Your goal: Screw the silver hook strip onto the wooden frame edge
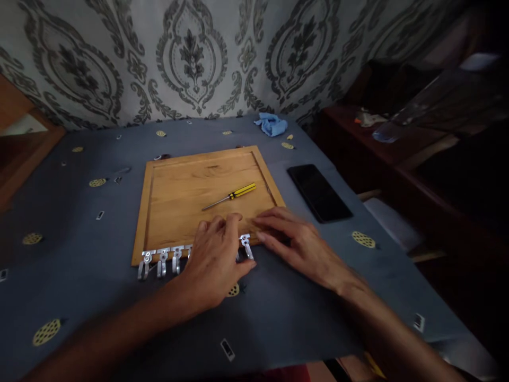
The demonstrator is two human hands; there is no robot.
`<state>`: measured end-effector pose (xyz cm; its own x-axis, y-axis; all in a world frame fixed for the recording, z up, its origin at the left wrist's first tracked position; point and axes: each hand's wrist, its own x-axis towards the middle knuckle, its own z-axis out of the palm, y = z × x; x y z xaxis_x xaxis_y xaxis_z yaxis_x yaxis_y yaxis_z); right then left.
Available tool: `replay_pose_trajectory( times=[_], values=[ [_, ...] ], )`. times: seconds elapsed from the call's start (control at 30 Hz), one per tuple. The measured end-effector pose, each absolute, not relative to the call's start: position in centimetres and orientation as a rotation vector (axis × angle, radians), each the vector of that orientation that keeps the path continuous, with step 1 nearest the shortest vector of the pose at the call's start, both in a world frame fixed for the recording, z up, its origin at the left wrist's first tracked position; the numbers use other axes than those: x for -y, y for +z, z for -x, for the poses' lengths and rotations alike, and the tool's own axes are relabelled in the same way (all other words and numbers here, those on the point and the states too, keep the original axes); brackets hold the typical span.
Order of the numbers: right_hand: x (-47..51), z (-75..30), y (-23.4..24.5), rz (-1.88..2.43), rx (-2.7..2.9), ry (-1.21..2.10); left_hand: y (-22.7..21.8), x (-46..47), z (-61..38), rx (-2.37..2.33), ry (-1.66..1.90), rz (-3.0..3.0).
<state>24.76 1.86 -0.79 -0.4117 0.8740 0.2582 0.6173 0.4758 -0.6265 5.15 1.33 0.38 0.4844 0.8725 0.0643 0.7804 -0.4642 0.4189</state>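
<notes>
A wooden board (178, 196) with a raised frame lies flat on the table. Along its near edge runs a metal hook rail (163, 254) with several silver hooks, its middle covered by my left hand (217, 262). My left fingers curl over the rail, and the thumb presses by the rightmost hook (246, 246). To the right, my right hand (296, 239) rests at the board's near right corner, fingers stretched out and slightly apart, tips close to the rail's end. Whether something tiny sits at those fingertips is too blurred to tell. A yellow-and-black screwdriver (234, 194) lies on the board beyond both hands.
A black phone (319, 193) lies right of the board on the blue patterned tablecloth (95, 281). Near the patterned curtain (194, 58) at the back is a crumpled blue cloth (271, 124). Dark furniture (358, 132) stands to the right, a wooden frame (24, 154) at left.
</notes>
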Motion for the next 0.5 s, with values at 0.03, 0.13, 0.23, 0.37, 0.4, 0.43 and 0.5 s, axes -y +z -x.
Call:
replay_pose_trajectory(
  times=[0.03,0.13,0.23,0.37,0.4,0.43,0.5],
  values=[
    [-2.5,-25.0,-0.6,1.247,2.170,0.543,0.4,-1.3,-5.2,-1.393,0.374,-2.395],
    [-5.3,-25.3,-0.4,1.283,2.276,0.300,0.5,-1.3,-5.2,-1.399,0.353,-2.382],
    [-7.9,-25.1,-1.2,1.357,2.359,0.137,0.6,-1.4,-5.2,-1.393,0.352,-2.378],
    [-9.4,-24.5,-2.5,1.361,2.402,0.177,0.6,-1.4,-5.1,-1.395,0.332,-2.372],
    [-9.5,-24.4,-2.7,1.358,2.406,0.189,0.5,-1.4,-5.1,-1.393,0.339,-2.377],
    [-9.4,-24.4,-2.8,1.352,2.407,0.201,0.5,-1.4,-5.1,-1.386,0.348,-2.385],
    [-9.2,-24.5,-2.7,1.332,2.404,0.227,0.4,-1.4,-5.0,-1.376,0.361,-2.403]
  ],
)
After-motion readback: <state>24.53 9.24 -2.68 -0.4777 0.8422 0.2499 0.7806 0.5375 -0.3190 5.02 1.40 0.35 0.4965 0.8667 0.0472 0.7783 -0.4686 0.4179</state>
